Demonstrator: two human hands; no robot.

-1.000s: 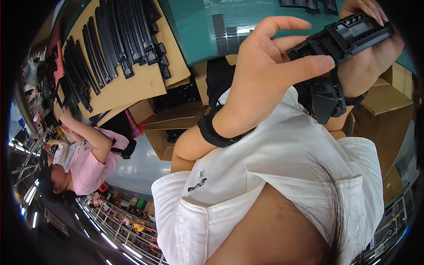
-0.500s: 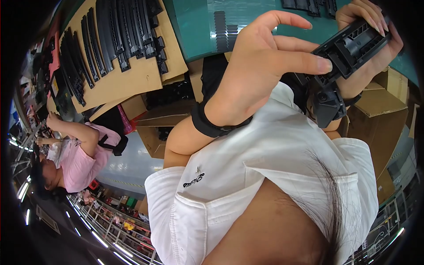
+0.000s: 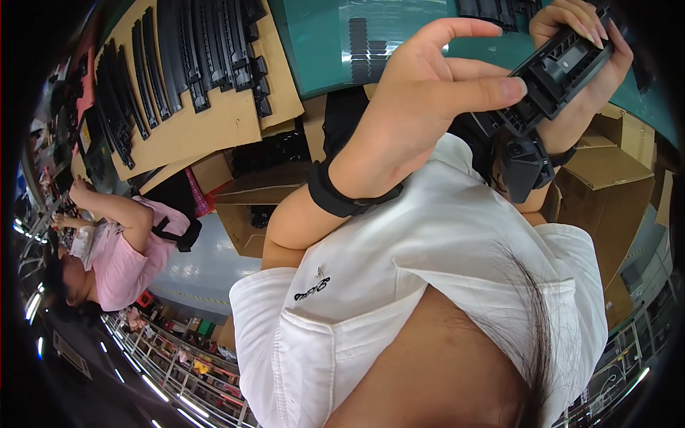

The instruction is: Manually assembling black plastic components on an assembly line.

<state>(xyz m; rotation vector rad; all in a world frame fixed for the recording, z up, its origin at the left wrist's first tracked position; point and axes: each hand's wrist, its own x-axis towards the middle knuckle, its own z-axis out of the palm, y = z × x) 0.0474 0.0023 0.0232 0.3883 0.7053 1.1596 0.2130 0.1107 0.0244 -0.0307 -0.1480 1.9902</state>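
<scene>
Far left, a co-worker in a pink shirt (image 3: 132,260) stands with one forearm raised toward the work surface. Next, long black strips (image 3: 175,64) lie side by side on a cardboard sheet (image 3: 207,135); an open cardboard box (image 3: 242,221) stands below it. To the right of the sheet runs a teal tabletop (image 3: 314,43), bearing a column of flat black pieces (image 3: 367,51).

Centre: the left hand (image 3: 421,100), with a black wristband (image 3: 342,194) at its wrist, extends rightward above the wearer's white shirt (image 3: 428,228). It grips the lower-left end of a black plastic part (image 3: 560,71), thumb across the near face and a finger passing behind; the index finger is straight and clear of the part.

The part itself is held in the air between the two hands, tilted so that its right end is the higher, with its recessed, ribbed side turned toward the viewer. It lies just beyond the left fingertips and against the right palm.

Right: the right hand (image 3: 596,84) is closed around the part's upper-right end, fingertips curled over the upper edge, palm behind. A black device (image 3: 524,162) sits below, near the right wrist. Farther right, an open carton (image 3: 610,200) stands under the table.
</scene>
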